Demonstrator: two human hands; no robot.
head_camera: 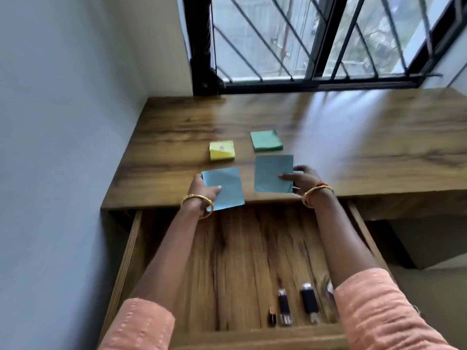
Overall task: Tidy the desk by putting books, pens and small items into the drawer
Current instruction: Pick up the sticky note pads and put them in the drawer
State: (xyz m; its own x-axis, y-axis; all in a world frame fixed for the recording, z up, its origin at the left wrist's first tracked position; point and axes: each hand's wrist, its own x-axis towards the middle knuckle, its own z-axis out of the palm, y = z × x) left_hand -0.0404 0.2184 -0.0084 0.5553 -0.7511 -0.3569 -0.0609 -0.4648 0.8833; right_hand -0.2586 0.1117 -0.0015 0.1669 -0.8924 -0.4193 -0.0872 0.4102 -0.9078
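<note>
Two blue paper pads lie near the front edge of the wooden desk. My left hand grips the left blue pad, which juts out over the open drawer. The right blue pad is pinched at its right edge by my right hand. Further back sit a yellow sticky-note pad and a green sticky-note pad. Small dark items that look like markers or USB sticks lie at the drawer's front.
A grey wall borders the desk on the left. A barred window stands behind the desk. The drawer is pulled far out below the desk's front edge, between my two forearms.
</note>
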